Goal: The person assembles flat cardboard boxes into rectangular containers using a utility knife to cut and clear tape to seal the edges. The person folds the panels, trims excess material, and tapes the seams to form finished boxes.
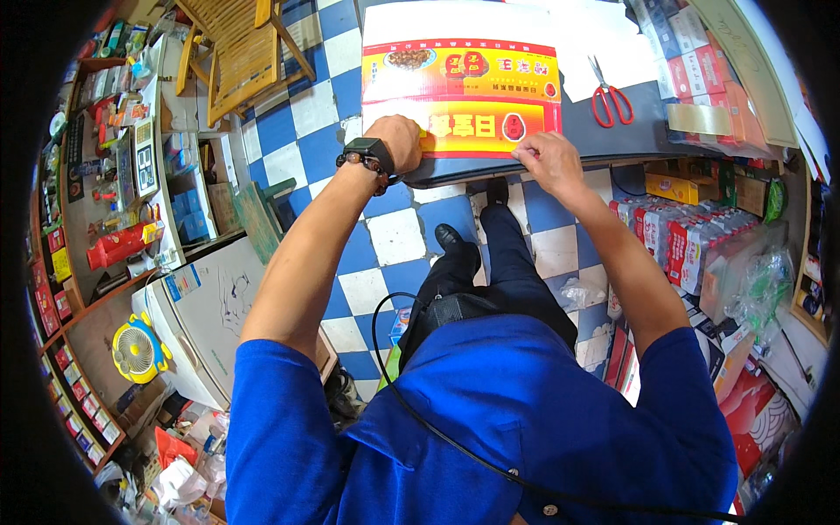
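Printed cardboard carton [462, 83], one, yellow and red with a white far panel; located on the dark grey tabletop [617, 144], its near edge close to the table's near edge. Orientation: long axis of the printed panels crosswise, left to right before the person, roughly parallel to the table edge; lettering appears inverted from the person's side, with a red emblem toward the right end of the near panel. Placement: the carton spans the space between the hands and extends beyond both, away from the body. Left hand [398, 142], at the near left corner, back upward, fingers curled and largely hidden; whether it grips the board cannot be told. Right hand [551, 163], at the near edge toward the right corner, narrow, thumb and forefinger drawn close together; whether the edge is pinched between them cannot be told. Left wrist: black square-faced watch [374, 150] and beaded bracelet [361, 162]. Right of the carton: scissors [604, 88], red-handled, blades pointing away from the person, partly over a white sheet [582, 48]. Surroundings: slatted wooden chair [232, 52], far left; shrink-wrapped bottle packs [682, 241], right; yellow-and-blue fan [136, 350], left; blue-and-white checkered floor [394, 236].
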`<state>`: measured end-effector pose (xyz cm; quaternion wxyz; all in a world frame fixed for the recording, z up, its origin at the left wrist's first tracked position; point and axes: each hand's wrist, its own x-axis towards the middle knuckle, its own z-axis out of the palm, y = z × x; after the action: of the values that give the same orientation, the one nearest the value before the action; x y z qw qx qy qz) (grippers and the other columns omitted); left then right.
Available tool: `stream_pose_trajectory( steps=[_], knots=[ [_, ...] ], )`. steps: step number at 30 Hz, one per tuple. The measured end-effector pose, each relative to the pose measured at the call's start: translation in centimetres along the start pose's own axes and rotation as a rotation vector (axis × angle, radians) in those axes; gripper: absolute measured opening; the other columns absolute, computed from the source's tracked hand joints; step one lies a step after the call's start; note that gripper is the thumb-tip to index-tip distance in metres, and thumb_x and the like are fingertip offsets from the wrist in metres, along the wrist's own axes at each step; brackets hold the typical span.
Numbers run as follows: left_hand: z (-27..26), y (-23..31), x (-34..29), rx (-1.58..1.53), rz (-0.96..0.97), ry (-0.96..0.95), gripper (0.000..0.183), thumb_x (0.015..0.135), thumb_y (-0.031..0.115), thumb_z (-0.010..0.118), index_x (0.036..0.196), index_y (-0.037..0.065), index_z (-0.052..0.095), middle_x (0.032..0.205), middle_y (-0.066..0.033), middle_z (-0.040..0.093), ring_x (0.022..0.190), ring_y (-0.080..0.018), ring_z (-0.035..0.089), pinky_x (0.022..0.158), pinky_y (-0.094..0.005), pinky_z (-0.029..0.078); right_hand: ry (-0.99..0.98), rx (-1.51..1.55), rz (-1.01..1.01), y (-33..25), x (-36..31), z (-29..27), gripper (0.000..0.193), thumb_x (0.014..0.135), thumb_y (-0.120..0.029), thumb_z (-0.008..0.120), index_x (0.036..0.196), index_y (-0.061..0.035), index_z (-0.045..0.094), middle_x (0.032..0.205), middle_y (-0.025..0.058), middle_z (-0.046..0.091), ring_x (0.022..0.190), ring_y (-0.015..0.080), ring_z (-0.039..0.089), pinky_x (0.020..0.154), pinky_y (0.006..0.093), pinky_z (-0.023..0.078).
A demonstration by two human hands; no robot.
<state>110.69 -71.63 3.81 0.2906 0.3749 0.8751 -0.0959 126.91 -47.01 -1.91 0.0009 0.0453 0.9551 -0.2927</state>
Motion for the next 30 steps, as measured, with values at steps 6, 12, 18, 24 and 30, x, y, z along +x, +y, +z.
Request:
stream_pose_trajectory(
  steps=[6,12,18,24,30],
  knots=[
    [-0.7,0.2,0.6,-0.044,-0.069,-0.052,0.029,0.095,0.026,0.059,0.105,0.002,0.073,0.094,-0.0193,0.073,0.081,-0.0279,0.073,0.07,-0.0348,0.059,0.073,0.128,0.124,-1.0,0.1,-0.6,0.026,0.08,-0.022,0.079,0.091,-0.0056,0.062,0.081,0.0093,0.064,0.084,0.0309,0.063,0.074,0.0425,0.05],
    [-2.0,0.8,1.5,-0.076,-0.119,-0.15,0.033,0.086,0.02,0.066,0.113,0.002,0.071,0.109,-0.0226,0.071,0.101,-0.0349,0.07,0.087,-0.0402,0.057,0.16,0.033,0.157,3.2,0.5,-1.9,0.027,0.084,-0.023,0.078,0.086,-0.0031,0.06,0.085,0.0118,0.06,0.079,0.028,0.06,0.069,0.0381,0.049],
    [-1.2,0.4,2.8,-0.035,-0.118,-0.163,0.035,0.085,0.021,0.065,0.113,0.001,0.07,0.109,-0.0233,0.071,0.101,-0.0351,0.07,0.085,-0.0413,0.058,0.076,0.315,0.321,7.0,0.8,-2.8,0.02,0.087,-0.017,0.073,0.098,-0.0011,0.067,0.102,0.0113,0.062,0.084,0.0233,0.062,0.073,0.0345,0.051],
    [-1.7,0.5,3.2,0.011,-0.089,-0.233,0.035,0.086,0.022,0.065,0.114,0.001,0.07,0.109,-0.0221,0.071,0.1,-0.0351,0.071,0.084,-0.0409,0.058,-0.182,0.423,0.186,6.8,0.2,-5.4,0.028,0.09,-0.016,0.069,0.115,-0.0035,0.066,0.105,0.0043,0.058,0.088,0.0121,0.055,0.077,0.024,0.047],
    [-0.8,-0.1,3.9,0.131,-0.003,-0.237,0.043,0.096,0.04,0.055,0.111,0.003,0.071,0.096,-0.0162,0.073,0.083,-0.0254,0.073,0.07,-0.0347,0.058,-0.235,0.44,0.095,7.2,0.2,-5.9,0.026,0.088,-0.014,0.071,0.111,-0.0041,0.065,0.1,0.0061,0.057,0.087,0.015,0.056,0.077,0.0271,0.048]
  ],
)
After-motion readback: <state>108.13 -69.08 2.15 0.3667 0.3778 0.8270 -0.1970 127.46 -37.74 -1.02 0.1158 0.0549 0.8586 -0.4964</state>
